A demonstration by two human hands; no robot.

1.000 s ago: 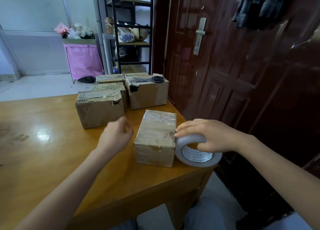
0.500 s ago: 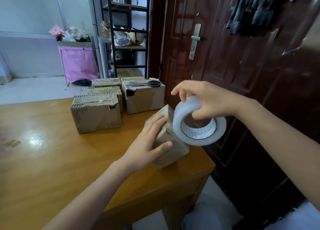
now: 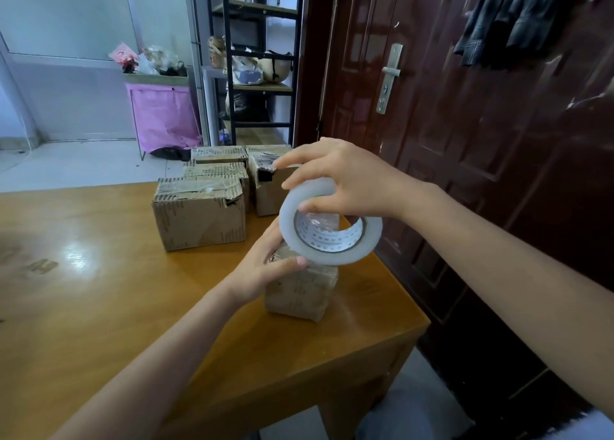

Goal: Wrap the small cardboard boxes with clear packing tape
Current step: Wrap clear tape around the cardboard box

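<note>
- Your left hand [image 3: 262, 267] gripped the box [image 3: 300, 290], upright near the table's [image 3: 99, 307] right edge.
- Your right hand [image 3: 345, 180] pinched the tape roll [image 3: 329, 223] directly above the box, touching its top.

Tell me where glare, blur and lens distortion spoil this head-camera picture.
Head view: window light makes a bright glare patch on the wooden table at left; the glossy door carries streaky reflections; its edges and the shelf bow from wide-angle distortion; the right hand and tape roll are slightly soft; the held box under the left hand looks smeared.
</note>
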